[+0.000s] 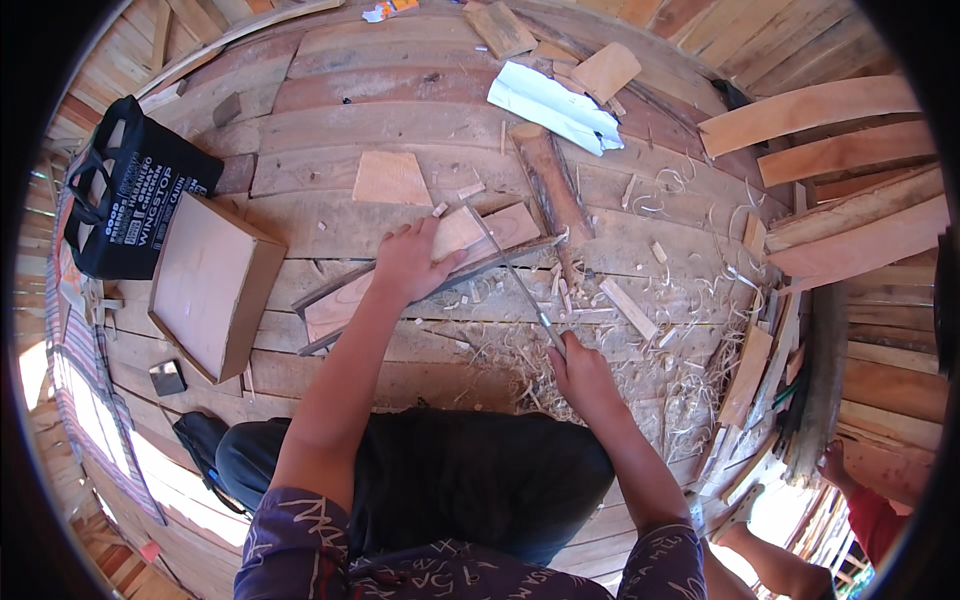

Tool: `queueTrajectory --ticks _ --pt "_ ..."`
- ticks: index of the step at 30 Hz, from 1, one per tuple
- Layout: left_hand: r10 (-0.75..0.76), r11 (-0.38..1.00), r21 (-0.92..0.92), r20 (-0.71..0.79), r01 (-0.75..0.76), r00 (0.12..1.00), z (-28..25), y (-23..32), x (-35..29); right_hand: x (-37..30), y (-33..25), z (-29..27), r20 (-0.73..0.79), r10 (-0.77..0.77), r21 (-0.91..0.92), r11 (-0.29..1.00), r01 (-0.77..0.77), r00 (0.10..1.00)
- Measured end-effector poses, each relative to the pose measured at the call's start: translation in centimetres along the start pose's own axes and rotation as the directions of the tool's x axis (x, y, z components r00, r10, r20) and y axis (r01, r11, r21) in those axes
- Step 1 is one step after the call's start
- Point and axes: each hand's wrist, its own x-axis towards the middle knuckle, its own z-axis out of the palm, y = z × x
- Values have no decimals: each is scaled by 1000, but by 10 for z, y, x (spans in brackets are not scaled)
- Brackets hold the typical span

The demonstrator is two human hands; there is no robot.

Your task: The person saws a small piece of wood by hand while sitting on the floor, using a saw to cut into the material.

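My left hand (pixel 405 265) presses down on a pale wooden board (pixel 455 232), its fingers over the far side and its thumb along the near side. This board lies on a longer wooden piece with raised dark edges (pixel 340 310), set slantwise on the floor. My right hand (pixel 588 375) is closed round the handle of a long, thin-bladed saw (pixel 518 283). Its blade slants up and left, and its far end meets the right end of the board. Small wood offcuts (pixel 565 295) lie right of the blade.
Curled shavings (pixel 680 400) cover the plank floor (pixel 350 130) at right. A bark-edged piece (pixel 552 180), a wood block (pixel 390 178) and a pale blue sheet (pixel 555 105) lie beyond. A cardboard box (pixel 215 285) and black bag (pixel 135 190) stand left. Another person's foot (pixel 740 515) shows lower right.
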Motion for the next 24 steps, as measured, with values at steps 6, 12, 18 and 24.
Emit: queueTrajectory --ticks 6,12,18,24 --pt "-1 1000 24 -11 2 1000 2 0 -2 62 -20 10 -16 -38 -9 999 38 999" --pt "-45 999 25 2 44 999 3 1 -3 65 -17 11 1 -29 27 999 29 1000" --pt "-43 998 41 2 43 999 2 -5 0 23 -5 -2 21 17 25 1000 -17 1000" --pt "-19 1000 -4 -5 19 1000 3 0 -3 -1 5 -1 29 20 12 1000 -20 999"
